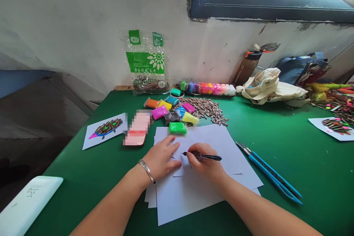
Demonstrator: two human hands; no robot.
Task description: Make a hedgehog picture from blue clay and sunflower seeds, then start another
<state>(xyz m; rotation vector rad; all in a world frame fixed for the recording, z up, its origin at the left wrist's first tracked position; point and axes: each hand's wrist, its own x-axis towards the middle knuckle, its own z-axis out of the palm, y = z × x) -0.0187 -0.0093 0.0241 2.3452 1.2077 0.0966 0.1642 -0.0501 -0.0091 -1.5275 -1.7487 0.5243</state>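
Observation:
A small sheet of white paper (204,169) lies on larger white sheets (188,206) in the middle of the green table. My right hand (206,160) is closed round a black pen (211,157), its tip at the small sheet, where a few thin lines show. My left hand (163,158), with a silver bracelet at the wrist, rests flat on the sheet's left side, fingers spread and holding nothing. Just beyond the paper lie a green clay packet (177,128), other coloured packets and a pile of striped seeds (206,108).
A blue utility knife (272,175) lies right of the paper. To the left are a pink phone-like object (137,129), a hedgehog picture (106,129) and a white device (30,202). A seed bag (149,64), bottle (247,67) and cloth bag (265,86) stand behind.

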